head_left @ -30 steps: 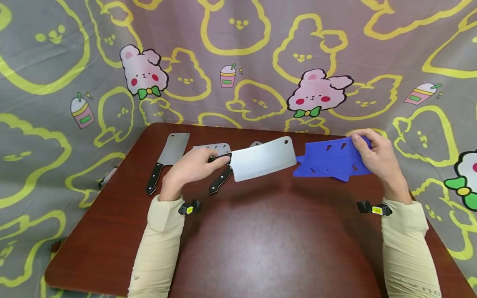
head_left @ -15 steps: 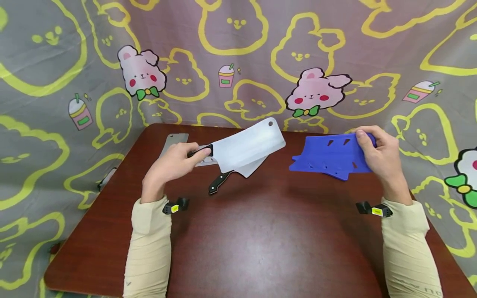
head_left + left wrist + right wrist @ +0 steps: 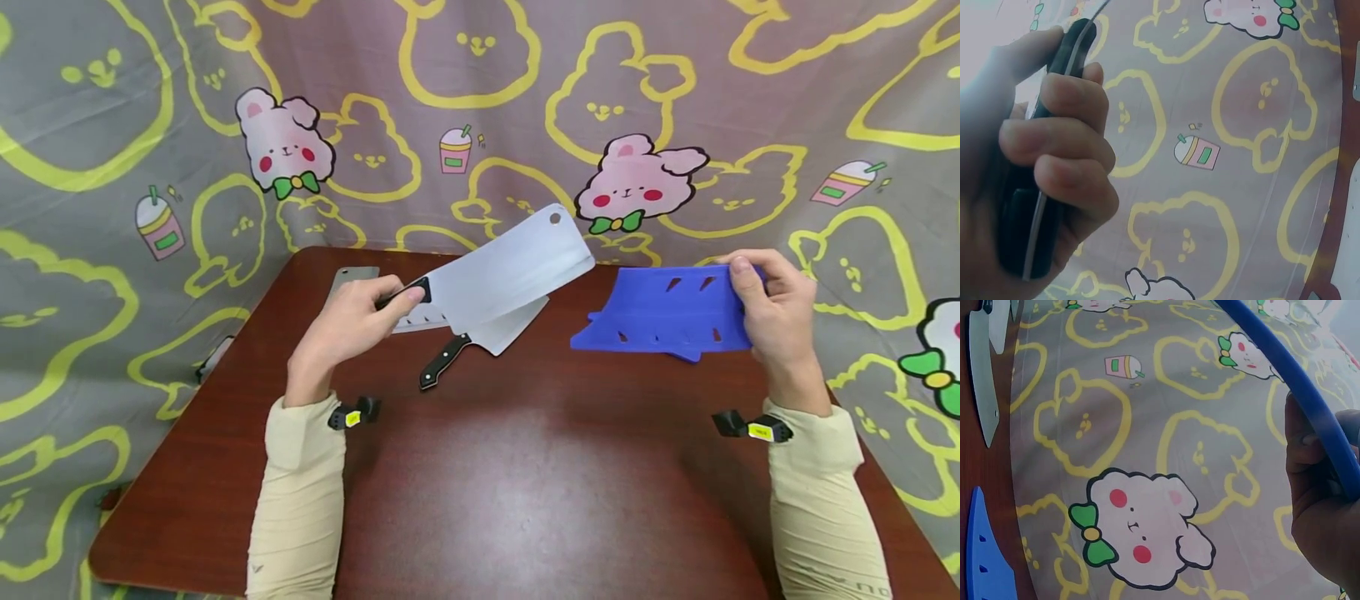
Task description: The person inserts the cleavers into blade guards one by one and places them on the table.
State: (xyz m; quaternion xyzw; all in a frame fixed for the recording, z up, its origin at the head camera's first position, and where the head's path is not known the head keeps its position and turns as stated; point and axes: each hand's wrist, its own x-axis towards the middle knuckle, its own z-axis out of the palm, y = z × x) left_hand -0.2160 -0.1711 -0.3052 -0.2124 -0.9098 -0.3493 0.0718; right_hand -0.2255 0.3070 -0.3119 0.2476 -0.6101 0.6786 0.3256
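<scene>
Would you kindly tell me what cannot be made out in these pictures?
Head view: the handle of the leftmost cleaver, behind the left hand.
Head view: the full outline of the grey slotted piece, partly covered by the held cleaver and left hand.
Head view: most of the lower blue piece, behind the held blue piece.
Head view: the right wrist's yellow label, its print too small.

Cartoon-patterned cloth backdrop, glossy brown table
</scene>
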